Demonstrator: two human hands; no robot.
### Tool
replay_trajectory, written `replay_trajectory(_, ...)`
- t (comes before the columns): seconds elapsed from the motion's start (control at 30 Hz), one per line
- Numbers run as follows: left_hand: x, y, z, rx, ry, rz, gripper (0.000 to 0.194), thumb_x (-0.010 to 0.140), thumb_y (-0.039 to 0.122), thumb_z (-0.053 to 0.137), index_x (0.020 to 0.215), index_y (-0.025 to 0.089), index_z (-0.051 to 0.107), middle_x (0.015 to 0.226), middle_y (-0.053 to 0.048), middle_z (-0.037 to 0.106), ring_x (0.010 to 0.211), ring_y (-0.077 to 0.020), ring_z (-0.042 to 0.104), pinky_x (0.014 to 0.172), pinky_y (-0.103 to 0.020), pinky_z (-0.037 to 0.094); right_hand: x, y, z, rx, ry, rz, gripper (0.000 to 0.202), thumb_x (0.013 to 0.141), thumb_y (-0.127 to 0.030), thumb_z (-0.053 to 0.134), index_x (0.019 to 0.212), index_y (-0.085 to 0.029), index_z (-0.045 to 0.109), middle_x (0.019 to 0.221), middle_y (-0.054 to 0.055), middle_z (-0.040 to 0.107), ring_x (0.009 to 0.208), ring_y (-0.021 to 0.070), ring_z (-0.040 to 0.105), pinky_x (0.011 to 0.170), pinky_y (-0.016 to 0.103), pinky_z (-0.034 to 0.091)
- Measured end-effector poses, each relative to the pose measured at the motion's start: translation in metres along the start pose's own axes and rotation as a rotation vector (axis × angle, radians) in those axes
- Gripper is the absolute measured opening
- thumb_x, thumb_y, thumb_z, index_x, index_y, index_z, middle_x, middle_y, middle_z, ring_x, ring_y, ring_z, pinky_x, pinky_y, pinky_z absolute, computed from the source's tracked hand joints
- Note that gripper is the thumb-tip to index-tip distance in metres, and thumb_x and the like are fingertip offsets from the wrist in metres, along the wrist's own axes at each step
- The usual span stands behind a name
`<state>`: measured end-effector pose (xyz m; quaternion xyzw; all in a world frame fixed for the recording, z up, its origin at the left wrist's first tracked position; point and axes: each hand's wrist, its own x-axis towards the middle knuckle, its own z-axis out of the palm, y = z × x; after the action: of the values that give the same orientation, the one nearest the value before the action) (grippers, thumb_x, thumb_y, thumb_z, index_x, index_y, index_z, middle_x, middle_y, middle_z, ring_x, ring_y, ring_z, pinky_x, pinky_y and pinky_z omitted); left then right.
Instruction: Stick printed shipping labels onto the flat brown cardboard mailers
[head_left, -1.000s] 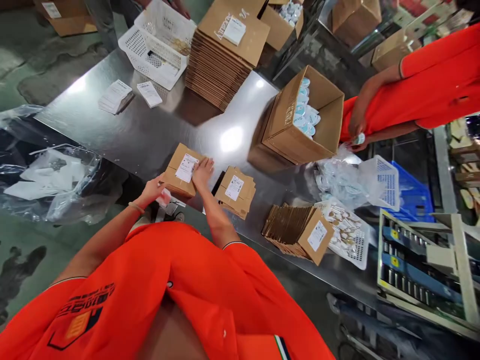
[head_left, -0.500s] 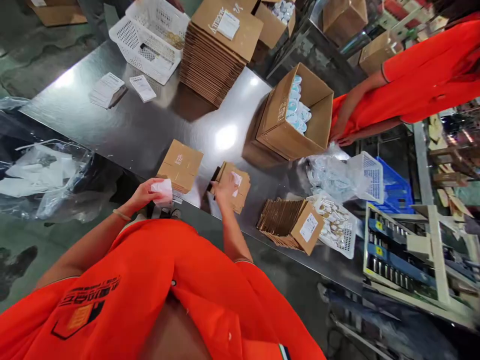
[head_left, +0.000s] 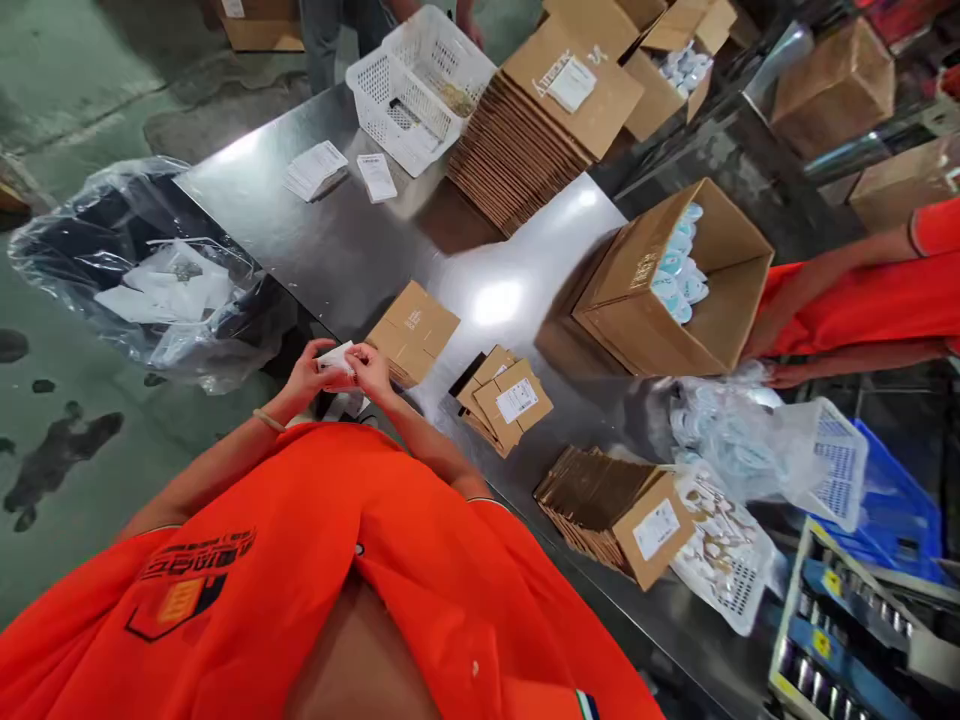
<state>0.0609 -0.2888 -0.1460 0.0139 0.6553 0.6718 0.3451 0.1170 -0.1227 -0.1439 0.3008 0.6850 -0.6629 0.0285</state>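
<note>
Just off the table's front edge, my left hand (head_left: 305,375) is closed on a small wad of white label sheets (head_left: 335,358). My right hand (head_left: 370,371) meets it there, its fingers pinched at the same sheets. Beside my right hand lies a stack of flat cardboard boxes (head_left: 415,330) with no label showing on top. Farther right is a looser pile of flattened boxes (head_left: 495,398); its uppermost one bears a white label (head_left: 517,400) with printing.
A large open carton (head_left: 622,300) holds white and teal packets. Tall folded cardboard (head_left: 517,150), white baskets (head_left: 409,120) and paper slips (head_left: 315,170) stand at the back. A plastic-lined bin (head_left: 97,250) is left. A co-worker's arms (head_left: 795,310) reach in from the right.
My right hand has left the label on the right-hand box pile and come over to the sheets in my left hand. The camera view has shifted left.
</note>
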Motion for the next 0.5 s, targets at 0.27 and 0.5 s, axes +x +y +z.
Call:
replay_trajectory(0.27,0.009,0.005,0.023,0.094,0.085,-0.081,0.064,0.045,0.043,0.108,0.098,0.013,0.089,0.086,-0.007,0.083,0.083,-0.0269,0.076,0.081,-0.037,0.061,-0.005,0.014,-0.022,-0.052,0.088,-0.056,0.011,0.078,-0.013,0.085,0.081,-0.022,0.079,0.087,0.002,0.082,0.089,0.0225,0.076,0.095,0.036,0.064)
replay_trajectory(0.5,0.032,0.001,0.049,0.179,-0.098,-0.212,0.054,0.046,0.034,0.107,0.092,0.013,0.089,0.088,-0.010,0.086,0.090,-0.0306,0.080,0.084,-0.038,0.063,-0.025,0.034,-0.047,-0.210,0.327,-0.266,0.016,0.093,-0.019,0.077,0.078,-0.024,0.075,0.121,0.008,0.084,0.122,0.0276,0.078,0.115,0.043,0.061)
